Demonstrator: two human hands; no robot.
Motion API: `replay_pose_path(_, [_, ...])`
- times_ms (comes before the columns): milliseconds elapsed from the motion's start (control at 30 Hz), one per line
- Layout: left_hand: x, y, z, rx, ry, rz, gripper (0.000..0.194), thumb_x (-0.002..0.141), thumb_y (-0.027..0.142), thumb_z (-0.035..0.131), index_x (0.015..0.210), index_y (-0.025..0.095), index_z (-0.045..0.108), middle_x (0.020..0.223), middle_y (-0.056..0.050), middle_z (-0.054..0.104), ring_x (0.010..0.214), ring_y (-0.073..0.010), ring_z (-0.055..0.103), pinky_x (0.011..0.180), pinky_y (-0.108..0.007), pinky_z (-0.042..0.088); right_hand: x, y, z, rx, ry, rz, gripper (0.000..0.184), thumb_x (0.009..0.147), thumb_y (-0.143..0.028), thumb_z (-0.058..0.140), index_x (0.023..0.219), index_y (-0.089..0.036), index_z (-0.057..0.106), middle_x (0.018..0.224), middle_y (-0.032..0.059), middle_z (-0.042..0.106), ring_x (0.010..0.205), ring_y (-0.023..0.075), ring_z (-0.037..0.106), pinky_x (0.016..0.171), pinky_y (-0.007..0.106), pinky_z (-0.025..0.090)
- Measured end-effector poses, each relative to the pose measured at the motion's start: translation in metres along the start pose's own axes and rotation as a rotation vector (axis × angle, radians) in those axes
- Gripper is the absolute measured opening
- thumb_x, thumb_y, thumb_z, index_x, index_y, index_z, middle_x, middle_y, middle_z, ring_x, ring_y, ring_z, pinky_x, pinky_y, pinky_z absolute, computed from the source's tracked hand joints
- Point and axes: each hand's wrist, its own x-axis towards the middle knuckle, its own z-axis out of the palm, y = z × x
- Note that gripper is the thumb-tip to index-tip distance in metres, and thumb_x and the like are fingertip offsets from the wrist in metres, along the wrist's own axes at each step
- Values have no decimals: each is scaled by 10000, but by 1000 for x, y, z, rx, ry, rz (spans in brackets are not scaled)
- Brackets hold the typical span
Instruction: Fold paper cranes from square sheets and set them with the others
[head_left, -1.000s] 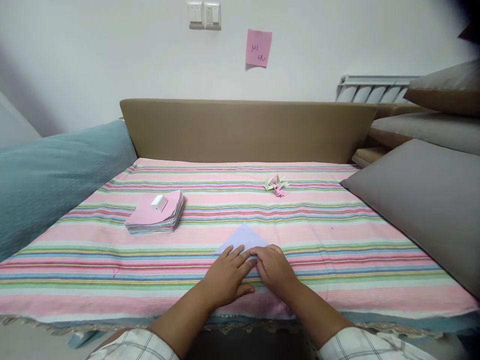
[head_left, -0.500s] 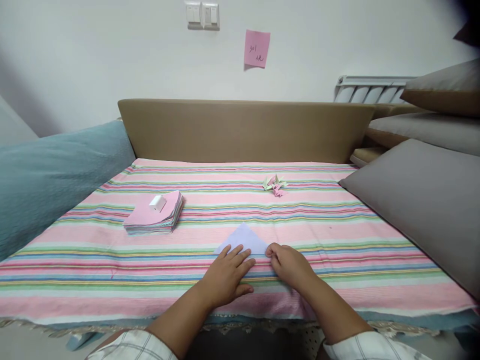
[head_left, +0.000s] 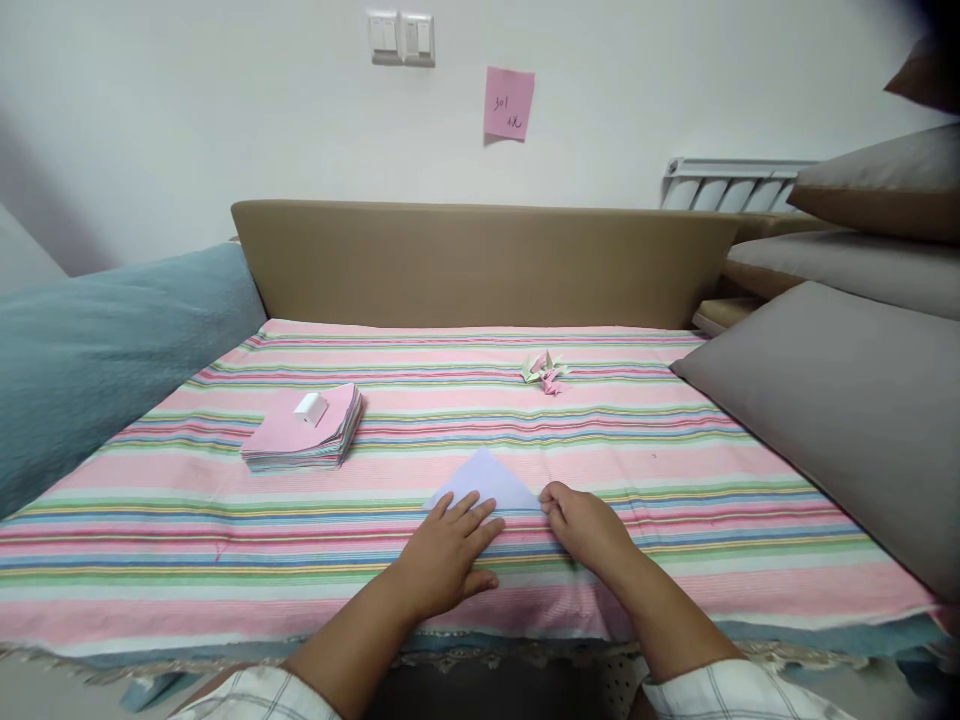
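Observation:
A pale lilac sheet of paper [head_left: 487,478], folded into a triangle, lies on the striped cloth [head_left: 450,420] near the front edge. My left hand [head_left: 442,553] rests flat on its near edge, fingers stretched out and slightly spread. My right hand [head_left: 587,528] sits at the triangle's right corner with the fingers curled and the fingertips pressed down on the fold. Both wrists come out of checked sleeves.
A stack of pink square papers [head_left: 301,432] with a small white block [head_left: 310,407] on top lies at the left. A few small folded paper figures [head_left: 545,368] sit further back. Grey cushions [head_left: 832,410] line the right, a teal blanket [head_left: 105,350] the left, a tan board [head_left: 480,262] behind.
My right hand has slid right along the fold, from beside the left hand to the triangle's right corner. The left hand has stayed put on the paper.

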Motion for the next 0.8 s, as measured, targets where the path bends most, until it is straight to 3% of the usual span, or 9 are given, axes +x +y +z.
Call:
replay_pose_path(233, [-27, -7, -16, 6, -104, -184, 696, 692, 426, 680, 1317, 307, 399, 1426, -101, 348, 1298, -322, 323, 1025, -522, 293, 1, 2, 0, -11, -4, -7, 167, 841, -196, 418, 897, -234, 570, 832, 20, 681, 741, 175, 600, 551, 238, 267])
replay_pose_path(367, [-38, -16, -37, -54, -132, -300, 618, 688, 407, 673, 1260, 259, 492, 1380, -113, 420, 1232, -316, 427, 981, -440, 377, 1, 0, -1, 1, 2, 6, 156, 842, -222, 424, 873, -236, 576, 771, 16, 670, 707, 175, 590, 546, 240, 270])
replay_pose_path(433, [-38, -23, -45, -73, -142, -365, 512, 721, 409, 632, 1204, 266, 541, 1278, -86, 542, 1124, -296, 537, 888, -397, 449, 1, 0, -2, 27, 0, 8, 142, 841, -249, 432, 851, -235, 573, 747, 7, 660, 681, 169, 583, 538, 238, 276])
replay_pose_path(533, [-32, -34, -47, -55, -33, -523, 342, 823, 411, 495, 1119, 267, 585, 1016, -55, 679, 916, -254, 633, 763, -364, 483, 3, 2, 0, 99, 3, -16, 119, 823, -287, 466, 868, -236, 565, 744, -9, 642, 676, 160, 572, 538, 233, 307])
replay_pose_path(633, [-24, -42, -38, -32, 162, -540, 401, 800, 371, 542, 1168, 212, 546, 1160, -86, 608, 1065, -255, 552, 864, -363, 445, 7, 5, 4, 144, 73, -89, 175, 788, -298, 524, 937, -223, 576, 832, 13, 624, 793, 177, 565, 638, 255, 383])
replay_pose_path(800, [-16, -47, -20, -47, 209, -479, 325, 762, 329, 602, 1057, 192, 621, 1247, -103, 553, 1130, -265, 507, 958, -391, 391, 13, 9, 14, 126, 157, -172, 341, 771, -287, 566, 1098, -190, 584, 1037, 84, 578, 1011, 225, 498, 871, 329, 384])
